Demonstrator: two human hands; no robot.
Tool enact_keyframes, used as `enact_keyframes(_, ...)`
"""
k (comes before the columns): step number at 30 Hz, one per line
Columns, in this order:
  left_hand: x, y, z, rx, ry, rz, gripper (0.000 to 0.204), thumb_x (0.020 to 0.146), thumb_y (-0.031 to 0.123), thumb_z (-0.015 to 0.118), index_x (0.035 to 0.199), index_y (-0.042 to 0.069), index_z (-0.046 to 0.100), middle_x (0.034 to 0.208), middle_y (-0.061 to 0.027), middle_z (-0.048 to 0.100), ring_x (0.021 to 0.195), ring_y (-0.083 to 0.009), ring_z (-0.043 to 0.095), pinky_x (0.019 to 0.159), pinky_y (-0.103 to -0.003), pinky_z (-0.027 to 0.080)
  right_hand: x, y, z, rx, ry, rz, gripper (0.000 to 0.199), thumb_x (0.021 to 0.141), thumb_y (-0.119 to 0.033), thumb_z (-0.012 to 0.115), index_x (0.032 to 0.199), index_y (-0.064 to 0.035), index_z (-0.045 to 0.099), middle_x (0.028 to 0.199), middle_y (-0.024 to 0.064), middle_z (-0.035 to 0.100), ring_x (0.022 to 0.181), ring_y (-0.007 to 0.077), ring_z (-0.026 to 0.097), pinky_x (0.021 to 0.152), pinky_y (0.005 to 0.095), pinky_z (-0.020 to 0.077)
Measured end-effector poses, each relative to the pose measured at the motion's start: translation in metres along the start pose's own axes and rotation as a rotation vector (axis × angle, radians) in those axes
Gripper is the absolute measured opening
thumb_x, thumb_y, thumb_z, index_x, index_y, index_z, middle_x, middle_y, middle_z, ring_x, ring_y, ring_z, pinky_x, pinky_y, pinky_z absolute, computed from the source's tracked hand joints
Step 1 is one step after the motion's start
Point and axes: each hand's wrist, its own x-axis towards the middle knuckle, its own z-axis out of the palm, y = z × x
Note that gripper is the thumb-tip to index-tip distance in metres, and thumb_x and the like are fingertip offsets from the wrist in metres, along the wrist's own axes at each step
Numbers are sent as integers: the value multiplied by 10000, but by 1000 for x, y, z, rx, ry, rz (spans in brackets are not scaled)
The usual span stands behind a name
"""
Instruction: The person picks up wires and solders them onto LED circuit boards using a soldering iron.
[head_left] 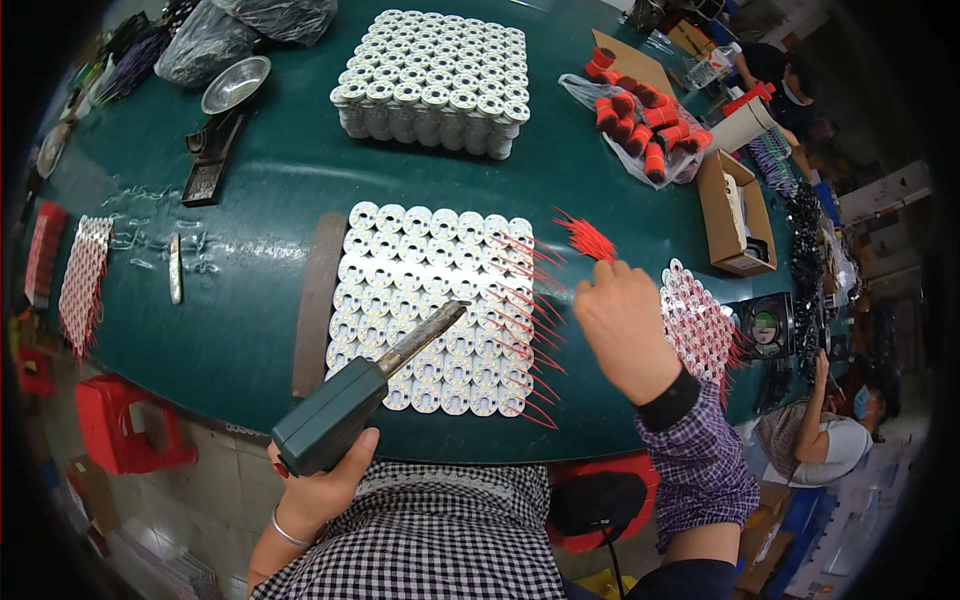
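Your left hand [325, 490] is wrapped around the iron [335, 415], its metal tip above the block of white discs [430, 275]. That block sits on the table [240, 330] right in front of you, thin red wires sticking out along its right side. Your right hand [630, 325], fingers curled, is at the bundle of red wires [590, 240]; you cannot tell from here whether it pinches one.

The table is glossy dark green, bending at the rim of your view. A brown bar [318, 310] lies along the block's left edge. Beyond stands a taller stack of discs [430, 85]; to its right are a bag of red rolls [650, 125] and an open carton [714, 215]. A metal bowl [237, 86] is far left.

Around you, a red stool [118, 425] stands on the pale floor [220, 490], and a co-worker [835, 440] in a mask is off to the right.
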Motion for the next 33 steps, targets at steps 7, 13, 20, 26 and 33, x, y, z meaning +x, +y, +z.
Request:
enact_keyframes(7, -7, 4, -5, -78, 8, -73, 268, 799, 36, 813, 1044, -31, 725, 887, -66, 744, 714, -98, 667, 643, -251, 540, -16, -7, 16, 132, -51, 0, 60, 680, -23, 686, 681, -53, 635, 786, 117, 601, 802, 291, 638, 680, 377, 531)
enact_keyframes(13, -11, -10, -11, -176, -32, -249, 460, 801, -21, 779, 1234, -41, 624, 1077, -132, 702, 612, -89, 592, 505, -227, 481, -24, -14, 0, 287, 209, 87, 69, 740, -38, 667, 801, -65, 686, 792, 92, 619, 791, 266, 636, 676, 375, 492)
enact_keyframes(20, -6, -1, -8, -222, -71, -407, 325, 803, 50, 826, 1093, -34, 706, 904, -56, 734, 674, -103, 643, 608, -279, 537, -35, -78, 8, 876, 448, 84, 281, 722, 59, 671, 986, -23, 723, 921, 69, 664, 810, 253, 622, 696, 364, 493)
enact_keyframes(26, -1, 0, -5, 106, -188, 17, 254, 765, 6, 808, 1005, -24, 730, 865, -107, 720, 672, -137, 661, 587, -272, 511, -38, -93, 20, 925, 430, 117, 338, 694, 102, 650, 1009, -4, 706, 922, 98, 653, 819, 265, 615, 702, 368, 515)
enact_keyframes(33, 6, 6, 2, 91, -271, -27, 206, 776, -20, 770, 971, -57, 712, 876, -108, 712, 706, -142, 678, 617, -255, 517, -39, -95, 26, 935, 422, 114, 357, 682, 110, 641, 1019, 9, 697, 944, 110, 645, 820, 274, 612, 702, 371, 515)
